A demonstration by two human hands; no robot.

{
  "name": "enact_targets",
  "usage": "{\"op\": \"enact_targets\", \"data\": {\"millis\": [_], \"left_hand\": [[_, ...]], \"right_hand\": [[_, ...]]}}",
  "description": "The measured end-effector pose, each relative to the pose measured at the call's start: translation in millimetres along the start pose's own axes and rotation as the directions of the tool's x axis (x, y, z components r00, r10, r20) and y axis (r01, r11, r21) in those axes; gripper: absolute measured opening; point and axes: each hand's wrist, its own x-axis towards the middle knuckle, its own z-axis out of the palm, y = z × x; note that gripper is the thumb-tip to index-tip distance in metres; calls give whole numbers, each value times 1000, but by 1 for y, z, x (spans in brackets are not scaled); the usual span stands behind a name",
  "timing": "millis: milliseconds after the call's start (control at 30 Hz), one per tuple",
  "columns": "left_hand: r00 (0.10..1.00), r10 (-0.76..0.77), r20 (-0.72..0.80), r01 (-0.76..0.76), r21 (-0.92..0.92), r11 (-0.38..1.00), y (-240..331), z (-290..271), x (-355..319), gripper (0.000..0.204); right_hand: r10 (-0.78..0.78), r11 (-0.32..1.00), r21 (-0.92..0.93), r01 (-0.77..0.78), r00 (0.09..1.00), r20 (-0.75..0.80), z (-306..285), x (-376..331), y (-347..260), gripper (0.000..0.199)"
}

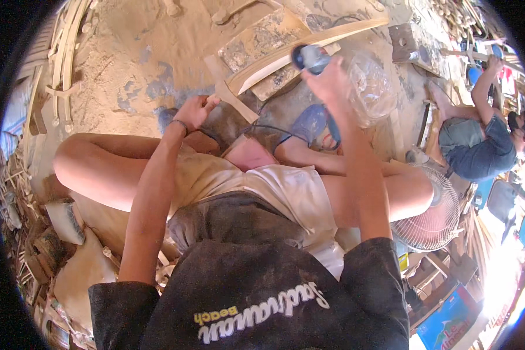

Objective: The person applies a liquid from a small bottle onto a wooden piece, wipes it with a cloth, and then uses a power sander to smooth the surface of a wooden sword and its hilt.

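Observation:
My right hand is closed around a rounded dark-blue and grey object, whose kind I cannot make out. It is just over a long, curved pale wooden piece that lies slantwise across a worn wooden block. My left hand is curled, thumb and fingers together, left of the near end of that piece. Whether anything small sits in its fingertips is hidden. Between the hands, a flat brown wooden strip slants down towards my lap, beside a dark cable.
A clear plastic bag lies right of my right hand. By my right knee stands a round fan. Another person sits working at the far right. Long wooden sticks lie at the left on sawdust-covered ground.

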Motion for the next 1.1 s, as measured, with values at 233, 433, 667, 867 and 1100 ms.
{"op": "enact_targets", "data": {"millis": [233,433,667,867,1100], "left_hand": [[996,-66,57,61,90,994,-25,-34,-5,75],[996,-50,69,42,119,992,-20,-37,-12,76],[999,4,51,-9,103,995,-15,-42,-13,61],[997,-33,65,16,236,972,-8,-41,-13,43],[997,1,73,-33,431,902,-48,-50,9,37]], "right_hand": [[-205,978,16,206,959,195,22,-64,-73,88],[-42,992,-113,56,991,123,-1,-21,-32,87],[101,991,-91,-96,994,43,-17,28,18,98],[197,979,-27,-200,977,-76,-12,65,60,102],[41,998,-32,-46,991,-128,-17,48,27,106]]}}
